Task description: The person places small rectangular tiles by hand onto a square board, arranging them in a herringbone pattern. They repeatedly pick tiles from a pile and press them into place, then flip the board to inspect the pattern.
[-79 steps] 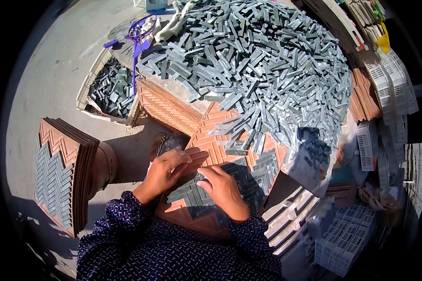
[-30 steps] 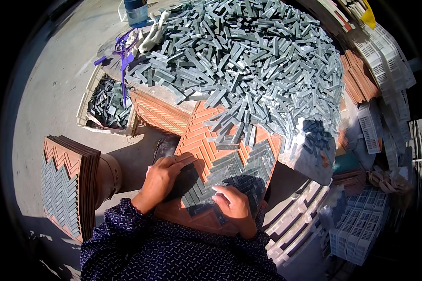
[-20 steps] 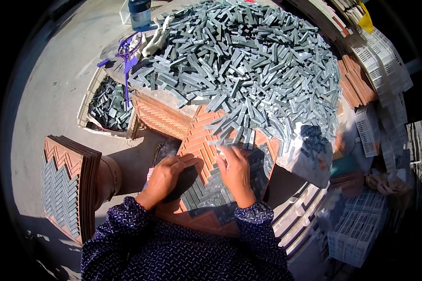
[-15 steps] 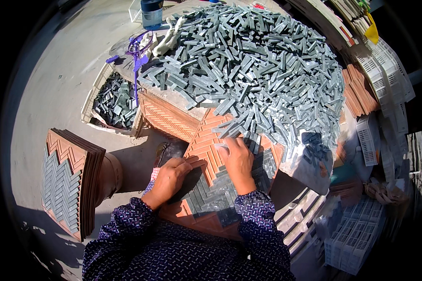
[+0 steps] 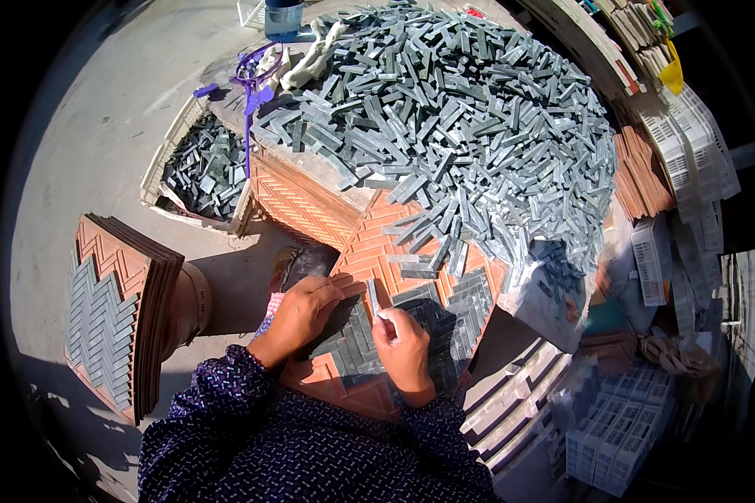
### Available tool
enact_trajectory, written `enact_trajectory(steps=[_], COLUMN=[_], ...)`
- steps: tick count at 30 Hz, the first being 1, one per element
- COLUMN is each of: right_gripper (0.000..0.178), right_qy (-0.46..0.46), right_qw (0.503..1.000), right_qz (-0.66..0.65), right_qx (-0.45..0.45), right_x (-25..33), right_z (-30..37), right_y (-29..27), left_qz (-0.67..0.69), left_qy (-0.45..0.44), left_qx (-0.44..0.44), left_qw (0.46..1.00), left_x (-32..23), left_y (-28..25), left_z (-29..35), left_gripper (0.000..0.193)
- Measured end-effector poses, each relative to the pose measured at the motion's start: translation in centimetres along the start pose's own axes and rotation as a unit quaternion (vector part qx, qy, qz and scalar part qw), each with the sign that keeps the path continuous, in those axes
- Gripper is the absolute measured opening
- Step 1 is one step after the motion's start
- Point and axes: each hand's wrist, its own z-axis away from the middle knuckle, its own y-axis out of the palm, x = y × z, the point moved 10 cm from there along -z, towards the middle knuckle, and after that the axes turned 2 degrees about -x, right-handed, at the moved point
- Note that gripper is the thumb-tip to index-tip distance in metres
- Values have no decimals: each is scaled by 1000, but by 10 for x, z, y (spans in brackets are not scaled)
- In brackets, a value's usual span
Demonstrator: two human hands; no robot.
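A terracotta-coloured herringbone tray (image 5: 367,250) lies tilted in front of me, its lower part filled with dark grey stone strips (image 5: 352,345) and its upper grooves partly bare. Pinched in my right hand (image 5: 404,348) is one narrow grey stone strip (image 5: 372,297), held over the grooves near the tray's middle. My left hand (image 5: 305,308) rests at the tray's left edge, fingers stretched flat over the grooves. Several loose strips (image 5: 417,267) lie across the tray's upper part, below a large heap of grey strips (image 5: 461,109).
At left, a stack of trays (image 5: 126,318) topped with a filled one sits on a round support. A cream crate (image 5: 155,180) of dark pieces stands beyond. Behind the tray are white gloves (image 5: 313,59) and a blue container (image 5: 284,21). White plastic baskets (image 5: 616,427) stand at right.
My right hand has moved down and left from the tray's upper part, now with a strip showing in its fingers. My left hand stays near the left edge.
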Motion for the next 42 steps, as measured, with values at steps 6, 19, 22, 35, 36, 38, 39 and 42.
enact_trajectory(steps=[6, 19, 22, 35, 36, 38, 39, 42], right_gripper=[12, 16, 15, 14, 13, 12, 12, 12], right_qy=[42, 12, -12, 30, 50, 76, 70, 55], right_qw=[998, 998, 998, 999, 998, 996, 997, 997], right_qz=[1, 43, 51, -32, -32, -30, -31, -37], right_qx=[44, 39, 28, -31, -33, -27, -31, -36], right_x=[-10, -11, -10, -13, -19, -24, -25, -26], right_z=[5, 5, 6, 19, 27, 39, 44, 54], right_y=[6, -1, 4, -70, -75, -78, -79, -79], left_qz=[6, -6, -7, -82, -67, -87, -94, -135], left_qy=[-6, 89, 100, 114, 98, 112, 123, 99], left_qx=[-6, 86, 88, 121, 127, 88, 68, 98], left_qw=[1000, 992, 991, 983, 985, 986, 986, 981], left_x=[4, -12, -16, -29, -20, -20, -25, -20], left_y=[-1, 43, 47, 44, 54, 57, 60, 72], left_z=[1, -34, -37, -49, -54, -67, -75, -86], left_gripper=[8, 11, 11, 19, 24, 26, 28, 26])
